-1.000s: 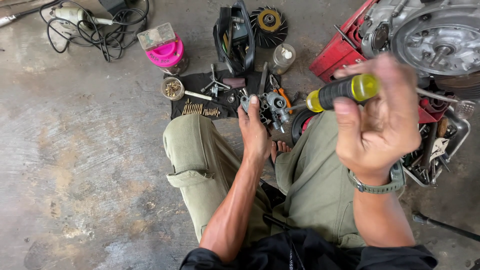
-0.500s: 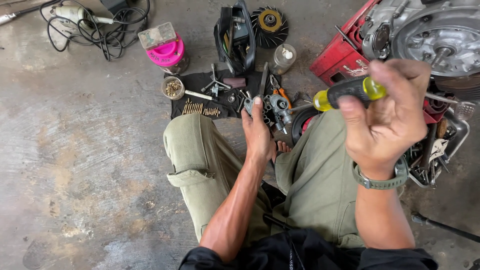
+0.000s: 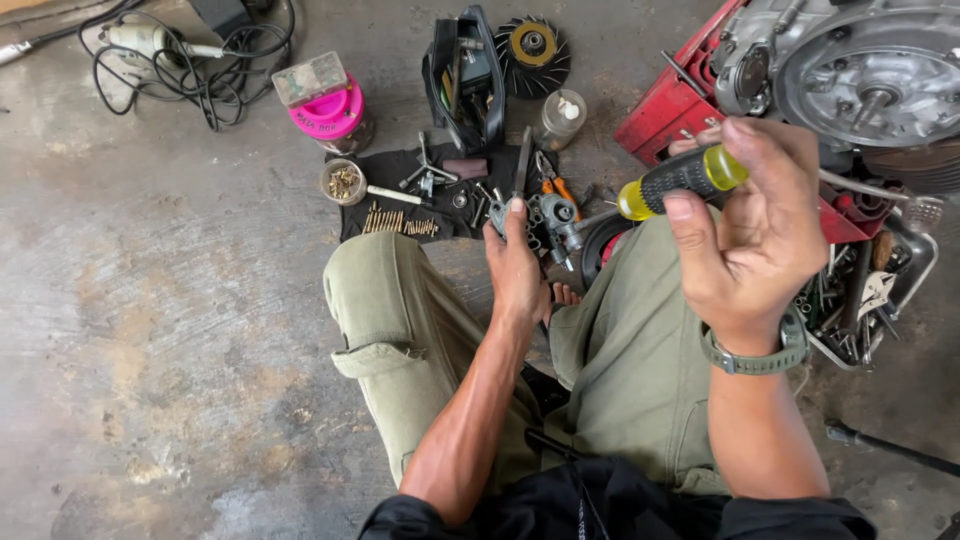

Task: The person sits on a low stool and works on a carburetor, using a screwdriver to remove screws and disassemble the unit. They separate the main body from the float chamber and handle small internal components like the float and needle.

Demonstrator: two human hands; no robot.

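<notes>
Right hand (image 3: 755,235) keeps screwdriver (image 3: 683,181) gripped, handle now tilted up toward engine; left hand (image 3: 517,268) stays closed round carburetor (image 3: 553,220) between knees, above black cloth (image 3: 400,190). Tip lining up.

Repair workshop, engine (image 3: 860,70), scattered tools, concrete floor (image 3: 150,350)

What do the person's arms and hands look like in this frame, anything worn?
Both forearms are bare, no gloves on the left hand or the right hand. A grey-green wristwatch with a ridged strap sits on the right wrist. Black sleeves end near the elbows. No rings or markings show.
</notes>
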